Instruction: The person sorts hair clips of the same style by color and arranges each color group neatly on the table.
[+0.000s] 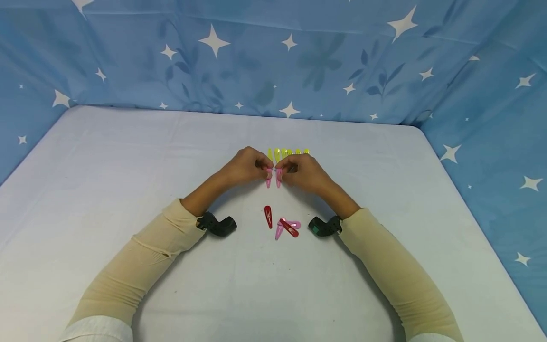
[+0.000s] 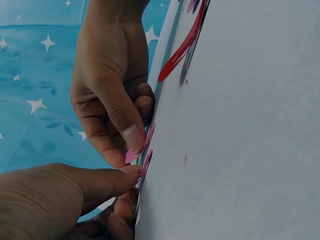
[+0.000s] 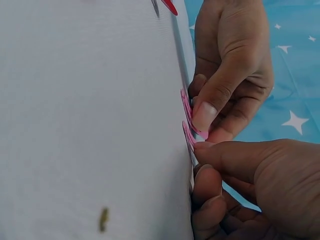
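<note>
Pinching two pink clips (image 1: pixel 278 180): left hand (image 1: pixel 247 166) one, right hand (image 1: pixel 306 174) one.

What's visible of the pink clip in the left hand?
The pink clip is slim, perhaps coated metal, its narrow tip pointing toward the person. The left hand pinches its wider end, partly hiding it. It is beside a second pink clip, with a gap between; whether it touches the tabletop is unclear.

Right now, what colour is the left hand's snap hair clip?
The snap hair clip in the left hand is pink, clearest in the head view.
</note>
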A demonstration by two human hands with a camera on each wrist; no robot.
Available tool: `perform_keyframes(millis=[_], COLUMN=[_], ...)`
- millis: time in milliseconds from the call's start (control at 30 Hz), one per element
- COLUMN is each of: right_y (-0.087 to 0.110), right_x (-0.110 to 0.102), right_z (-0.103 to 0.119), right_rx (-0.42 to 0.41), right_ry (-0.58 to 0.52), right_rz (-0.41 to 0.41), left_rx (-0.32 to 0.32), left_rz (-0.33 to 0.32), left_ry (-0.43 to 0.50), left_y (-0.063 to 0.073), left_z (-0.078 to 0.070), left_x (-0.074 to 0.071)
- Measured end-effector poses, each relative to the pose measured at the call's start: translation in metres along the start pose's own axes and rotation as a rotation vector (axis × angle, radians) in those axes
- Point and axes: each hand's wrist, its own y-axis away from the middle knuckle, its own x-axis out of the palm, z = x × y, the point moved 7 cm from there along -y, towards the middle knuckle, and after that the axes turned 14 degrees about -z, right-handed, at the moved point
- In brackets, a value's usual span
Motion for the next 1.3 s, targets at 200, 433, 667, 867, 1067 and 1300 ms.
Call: perform_keyframes(millis=[200, 433, 667, 867, 1067, 1300], right_y=[0.0014, 0.003, 0.0044, 0.0035, 0.004, 0.0049], right_x=[-0.0006, -0.0023, -0.0035, -0.0015, 0.0007, 0.0005], right_z=[0.0016, 0.0012, 0.0002, -0.0009, -0.0019, -0.0018], right_rx=[0.007, 0.025, 0.033, 0.053, 0.08, 0.105], right_ry=[0.026, 0.047, 0.053, 0.043, 0.028, 0.031], right_rz=[-0.009, -0.029, -0.04, -0.041, -0.036, -0.027], left_rx=[0.016, 0.013, 0.076, 0.064, 0.056, 0.064], left_rz=[-0.002, 0.016, 0.096, 0.118, 0.111, 0.097], left_ry=[-0.026, -0.047, -0.05, -0.051, -0.064, -0.07], left_y=[0.0004, 0.0022, 0.0065, 0.0084, 0.0091, 0.0086], left_z=[-0.0022, -0.0027, -0.0044, -0.0021, 0.0001, 0.0008], left_x=[-0.0004, -0.0005, -0.001, -0.0015, -0.0003, 0.0006])
